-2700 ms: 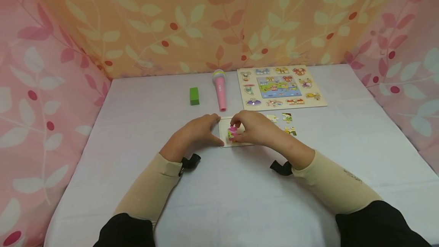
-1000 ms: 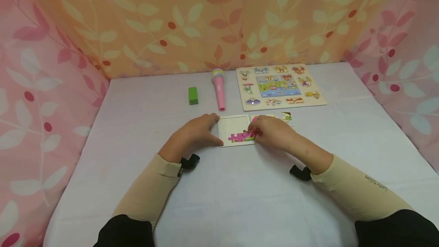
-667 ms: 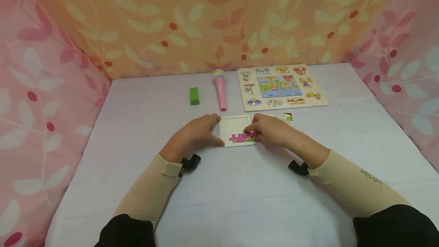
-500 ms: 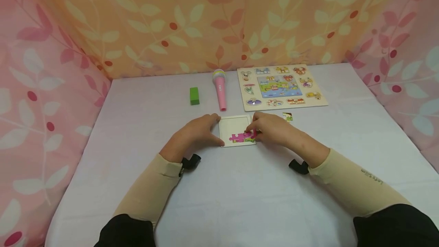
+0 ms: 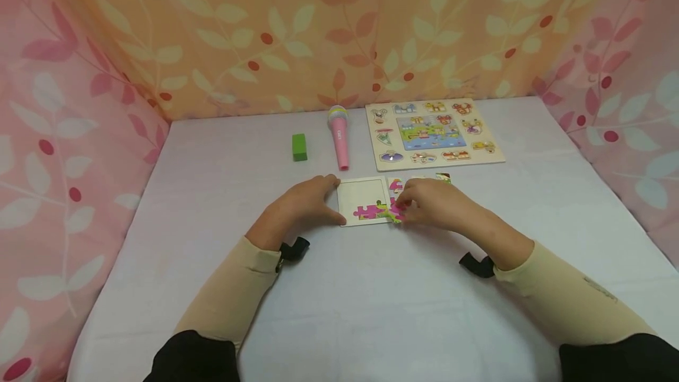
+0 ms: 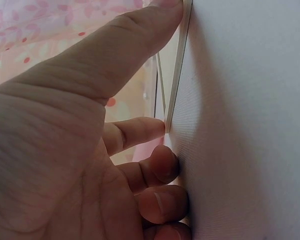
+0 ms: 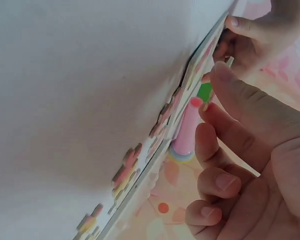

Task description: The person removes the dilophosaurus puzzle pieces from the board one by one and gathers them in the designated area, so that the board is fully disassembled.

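Note:
My left hand (image 5: 305, 205) holds the left side of a small pale puzzle tray (image 5: 358, 190), thumb at the near corner and index finger at the far one. Joined pink-and-green jigsaw pieces (image 5: 367, 212) lie in the tray's near part. At its right edge my right hand (image 5: 437, 202) pinches a jigsaw piece (image 5: 394, 216) with green on it; the right wrist view shows thumb and index finger on its thin edge. Loose pink pieces (image 5: 395, 184) lie just right of the tray, partly hidden by that hand, and another piece (image 5: 444, 177) shows behind it.
A larger wooden puzzle board (image 5: 384, 112) with picture pieces lies at the back right. Left of it are a pink toy microphone (image 5: 341, 140) and a green block (image 5: 299, 147). Patterned cloth (image 5: 339, 34) closes off the back and sides of the white table.
My right hand set down pieces in the tray's near part, then pressed at its right end. Now it has drawn back rightward with a piece pinched. My left hand has stayed at the tray.

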The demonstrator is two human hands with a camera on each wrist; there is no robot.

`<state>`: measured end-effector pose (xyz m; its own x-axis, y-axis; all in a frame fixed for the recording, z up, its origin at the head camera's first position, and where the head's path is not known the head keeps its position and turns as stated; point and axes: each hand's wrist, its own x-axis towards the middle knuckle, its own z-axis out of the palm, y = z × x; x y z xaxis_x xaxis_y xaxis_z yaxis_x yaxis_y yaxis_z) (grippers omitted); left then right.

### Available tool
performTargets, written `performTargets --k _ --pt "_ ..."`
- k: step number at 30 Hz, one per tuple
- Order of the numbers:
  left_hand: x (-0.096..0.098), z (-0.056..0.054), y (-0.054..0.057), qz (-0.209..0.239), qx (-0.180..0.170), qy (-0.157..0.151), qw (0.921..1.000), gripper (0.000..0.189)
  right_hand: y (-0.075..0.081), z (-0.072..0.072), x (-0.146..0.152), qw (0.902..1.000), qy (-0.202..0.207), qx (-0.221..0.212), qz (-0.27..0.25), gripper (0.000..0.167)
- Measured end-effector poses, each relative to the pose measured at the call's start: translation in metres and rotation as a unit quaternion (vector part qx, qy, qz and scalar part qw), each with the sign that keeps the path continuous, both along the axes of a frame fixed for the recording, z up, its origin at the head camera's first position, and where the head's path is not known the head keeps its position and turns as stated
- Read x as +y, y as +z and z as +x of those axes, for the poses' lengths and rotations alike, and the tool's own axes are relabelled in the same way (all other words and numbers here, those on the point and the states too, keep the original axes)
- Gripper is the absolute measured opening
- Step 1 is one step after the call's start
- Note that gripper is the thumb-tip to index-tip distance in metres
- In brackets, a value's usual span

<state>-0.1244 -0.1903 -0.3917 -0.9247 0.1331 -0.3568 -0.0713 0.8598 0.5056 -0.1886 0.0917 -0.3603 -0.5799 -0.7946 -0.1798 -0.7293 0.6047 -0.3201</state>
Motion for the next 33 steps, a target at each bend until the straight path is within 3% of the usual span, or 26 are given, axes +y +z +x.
performTargets --k 9,33 --pt "-0.002 -0.002 0.0 0.0 -0.001 0.002 1.0 0.093 -0.005 0.009 0.012 0.9995 -0.001 -0.01 0.03 0.028" --pt "0.0 -0.002 -0.004 -0.001 -0.008 0.008 0.9999 0.094 -0.008 0.013 0.013 0.9977 -0.037 -0.024 0.052 0.028"
